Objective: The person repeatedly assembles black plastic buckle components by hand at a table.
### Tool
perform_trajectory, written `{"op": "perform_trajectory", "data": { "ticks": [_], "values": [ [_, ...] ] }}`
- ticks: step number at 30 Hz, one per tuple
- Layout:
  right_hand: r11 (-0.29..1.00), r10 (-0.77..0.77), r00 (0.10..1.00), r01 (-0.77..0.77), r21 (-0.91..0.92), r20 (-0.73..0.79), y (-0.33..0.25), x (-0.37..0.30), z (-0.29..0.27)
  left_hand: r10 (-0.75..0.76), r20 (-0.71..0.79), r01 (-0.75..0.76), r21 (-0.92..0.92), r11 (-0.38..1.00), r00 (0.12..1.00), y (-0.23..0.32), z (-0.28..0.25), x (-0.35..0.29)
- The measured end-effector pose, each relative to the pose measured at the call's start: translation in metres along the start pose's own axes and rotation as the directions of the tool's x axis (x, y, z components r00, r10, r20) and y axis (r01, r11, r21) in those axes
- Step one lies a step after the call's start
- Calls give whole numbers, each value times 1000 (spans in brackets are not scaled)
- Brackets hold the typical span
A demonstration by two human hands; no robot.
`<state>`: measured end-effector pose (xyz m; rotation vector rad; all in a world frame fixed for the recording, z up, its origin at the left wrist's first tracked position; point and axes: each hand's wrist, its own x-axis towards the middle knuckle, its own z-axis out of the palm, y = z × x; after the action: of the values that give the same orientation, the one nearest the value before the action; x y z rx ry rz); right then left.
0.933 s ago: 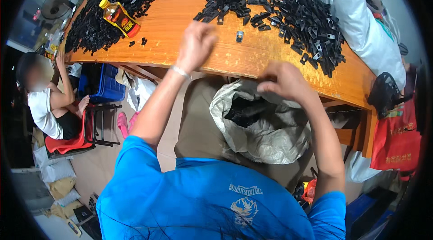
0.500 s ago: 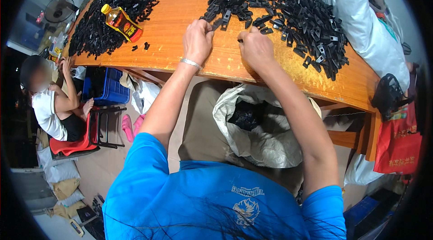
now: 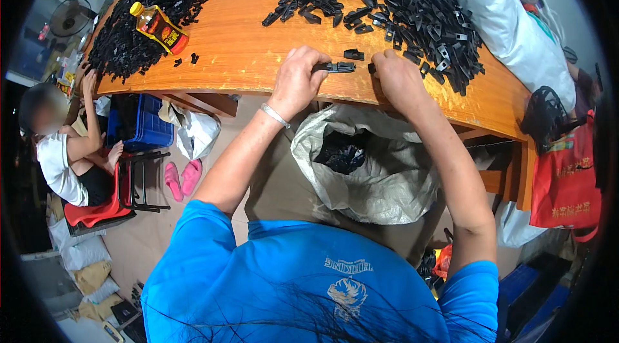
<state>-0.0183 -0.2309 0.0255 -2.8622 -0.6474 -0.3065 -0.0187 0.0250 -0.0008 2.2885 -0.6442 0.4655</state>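
My left hand point(image 3: 299, 78) is closed on a slim black plastic part point(image 3: 338, 67), which sticks out to the right past its fingertips, just over the front of the table. Across a small gap, my right hand point(image 3: 398, 77) pinches a small dark piece point(image 3: 372, 68), mostly hidden by its fingers. Between and slightly beyond the hands, a loose black part point(image 3: 353, 54) lies on the wood. A big pile of similar black plastic parts point(image 3: 422, 11) spreads over the right side of the table point(image 3: 238, 33).
A heap of smaller black pieces point(image 3: 148, 20) and a yellow-capped bottle point(image 3: 161, 28) occupy the table's left. An open white woven sack point(image 3: 387, 195) with dark contents sits below the table edge. A co-worker point(image 3: 68, 143) sits at left near a blue crate point(image 3: 151, 127).
Both hands have come back from the pile toward the table's front edge and moved a little apart. The left hand now has a black plastic part protruding from its fingers.
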Motion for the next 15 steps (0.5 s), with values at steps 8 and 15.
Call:
{"op": "perform_trajectory", "data": {
  "ticks": [8,15],
  "values": [
    [937,62,986,-4,348,-155,-28,3,2,-56,20,58,-84,995,998,0,-1,0],
    [918,97,990,-49,395,-104,-18,12,17,-74,2,74,-93,993,997,-6,0,1]
  ]
}}
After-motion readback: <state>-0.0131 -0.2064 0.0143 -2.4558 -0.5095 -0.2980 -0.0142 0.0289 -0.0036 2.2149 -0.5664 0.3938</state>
